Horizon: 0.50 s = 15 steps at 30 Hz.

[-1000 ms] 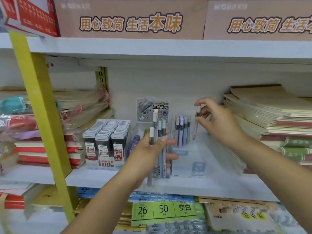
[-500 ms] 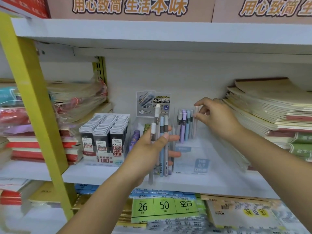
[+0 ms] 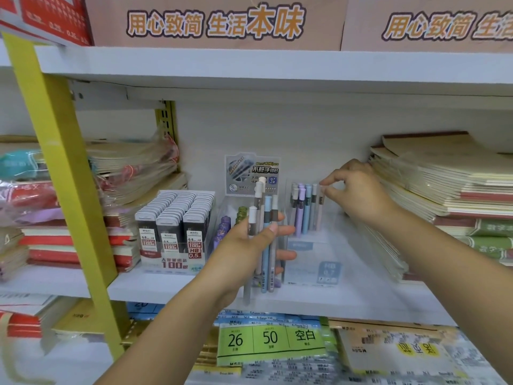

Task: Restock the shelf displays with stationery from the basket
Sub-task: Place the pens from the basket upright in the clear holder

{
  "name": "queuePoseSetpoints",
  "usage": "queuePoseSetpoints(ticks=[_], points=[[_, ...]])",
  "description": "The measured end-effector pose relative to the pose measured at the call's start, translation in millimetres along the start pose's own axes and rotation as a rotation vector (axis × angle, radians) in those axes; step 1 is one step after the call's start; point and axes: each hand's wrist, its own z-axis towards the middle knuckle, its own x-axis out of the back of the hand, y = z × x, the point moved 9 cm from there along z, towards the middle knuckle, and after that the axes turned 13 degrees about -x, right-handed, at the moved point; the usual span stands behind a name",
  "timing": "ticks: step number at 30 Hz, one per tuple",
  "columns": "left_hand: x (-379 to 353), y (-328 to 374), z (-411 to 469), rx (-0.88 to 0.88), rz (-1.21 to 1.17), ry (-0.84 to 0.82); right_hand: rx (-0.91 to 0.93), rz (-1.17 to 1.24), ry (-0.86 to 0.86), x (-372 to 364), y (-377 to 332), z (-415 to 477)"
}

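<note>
on the shelf (image 3: 166, 284), right hand's (image 3: 358, 190) pencil (image 3: 320, 209) sits lower

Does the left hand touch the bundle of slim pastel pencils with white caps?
Touching. The head view shows the left hand curled round the bundle of slim pastel pencils with white caps, thumb pressed across their front, fingertips showing behind.

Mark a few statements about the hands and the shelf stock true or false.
1. The left hand grips a bundle of pencils. True.
2. The right hand hangs idle, touching nothing. False: it pinches the top of the pale pencil at the right end of the row in the clear display.
3. The lead refill boxes stand left of the clear display. True.
4. The bundle of pencils lies flat. False: the left hand holds it roughly upright.
</note>
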Motion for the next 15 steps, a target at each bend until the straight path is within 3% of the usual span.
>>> queuePoseSetpoints(ticks=[5, 10, 15], points=[[-5.2, 3.7, -3.1, -0.006, -0.012, -0.023, 0.055, 0.208, 0.025, 27.4, -25.7, -36.1], [-17.6, 8.0, -7.6, -0.010, -0.003, -0.055, 0.060, 0.626, -0.371, 12.9, -69.5, -88.0], [-20.5, 11.9, -14.2, 0.008, -0.037, -0.087, -0.055, 0.904, -0.319, 23.6, -64.9, -84.7]])
